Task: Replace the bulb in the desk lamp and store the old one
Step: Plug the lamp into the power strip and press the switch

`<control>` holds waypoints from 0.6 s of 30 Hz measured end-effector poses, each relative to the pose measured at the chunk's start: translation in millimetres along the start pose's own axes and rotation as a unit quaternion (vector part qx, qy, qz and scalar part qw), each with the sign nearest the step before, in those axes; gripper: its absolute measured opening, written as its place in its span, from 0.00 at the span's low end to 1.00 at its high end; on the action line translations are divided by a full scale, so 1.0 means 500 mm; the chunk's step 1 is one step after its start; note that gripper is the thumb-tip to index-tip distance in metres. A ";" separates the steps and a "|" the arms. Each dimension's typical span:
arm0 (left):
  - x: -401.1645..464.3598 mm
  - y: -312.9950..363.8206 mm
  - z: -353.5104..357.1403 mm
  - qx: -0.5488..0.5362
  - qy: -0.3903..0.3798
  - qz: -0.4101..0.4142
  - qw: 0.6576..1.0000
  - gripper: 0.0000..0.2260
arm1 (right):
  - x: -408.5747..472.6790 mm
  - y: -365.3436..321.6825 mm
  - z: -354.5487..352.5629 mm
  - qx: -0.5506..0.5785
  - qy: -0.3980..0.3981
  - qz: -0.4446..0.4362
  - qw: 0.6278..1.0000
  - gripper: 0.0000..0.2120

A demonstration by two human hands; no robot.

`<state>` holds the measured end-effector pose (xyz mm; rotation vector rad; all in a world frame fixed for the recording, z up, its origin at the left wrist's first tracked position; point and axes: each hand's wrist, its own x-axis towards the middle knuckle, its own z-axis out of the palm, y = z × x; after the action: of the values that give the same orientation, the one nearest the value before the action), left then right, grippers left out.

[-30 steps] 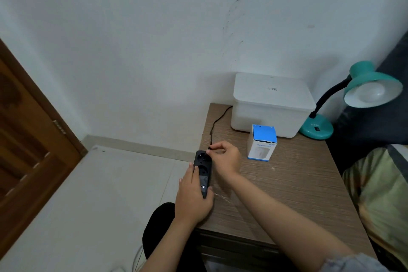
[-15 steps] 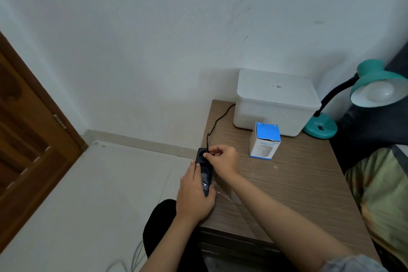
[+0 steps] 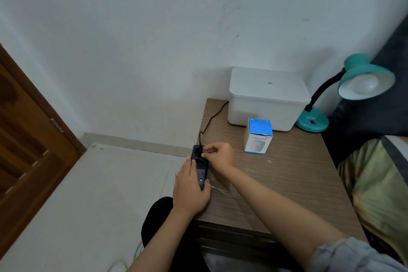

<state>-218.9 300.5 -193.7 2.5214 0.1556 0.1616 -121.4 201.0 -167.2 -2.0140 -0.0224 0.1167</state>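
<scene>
A teal desk lamp (image 3: pixel 312 121) stands at the table's back right, its shade (image 3: pixel 366 77) tilted toward me with a white bulb (image 3: pixel 364 84) inside. A blue-and-white bulb box (image 3: pixel 257 137) stands upright in front of a white lidded container (image 3: pixel 267 99). At the table's left edge lies a black power strip (image 3: pixel 199 164). My left hand (image 3: pixel 189 190) grips its near end. My right hand (image 3: pixel 219 157) pinches the lamp's black plug at the strip's far socket; the cord (image 3: pixel 209 120) runs back behind the container.
The wooden bedside table (image 3: pixel 293 183) has a drawer front below. A bed with patterned bedding (image 3: pixel 379 183) and a dark headboard lies to the right. A brown door (image 3: pixel 26 150) stands at the left, with pale floor between.
The view has shifted slightly. My right hand has moved down from holding the plug just above the strip onto the strip's far socket. My left hand keeps holding the strip.
</scene>
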 end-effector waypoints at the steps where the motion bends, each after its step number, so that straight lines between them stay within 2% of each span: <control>1: 0.001 0.003 -0.003 0.022 -0.010 -0.004 1.000 0.33 | -0.008 0.005 -0.006 0.015 0.005 0.002 1.000 0.08; 4: 0.001 0.021 -0.010 0.111 -0.029 -0.008 0.993 0.32 | -0.043 0.034 -0.037 0.038 0.025 0.004 0.999 0.07; 7: -0.013 0.059 0.001 0.141 -0.007 0.035 0.989 0.29 | -0.076 0.086 -0.090 0.038 0.056 0.013 0.998 0.07; 12: -0.035 0.152 0.084 0.069 -0.013 0.142 0.987 0.23 | -0.110 0.179 -0.208 0.022 0.145 0.059 0.987 0.07; 15: -0.028 0.209 0.135 0.019 -0.074 0.169 0.983 0.25 | -0.104 0.218 -0.284 0.006 0.229 0.061 0.972 0.06; 18: 0.005 0.260 0.190 0.023 -0.127 0.206 0.970 0.24 | -0.080 0.242 -0.356 -0.045 0.286 0.062 0.955 0.11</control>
<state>-192.2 141.5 -195.4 2.5632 -0.4756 -0.0021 -149.2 -14.0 -197.4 -2.0702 0.4747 -0.3965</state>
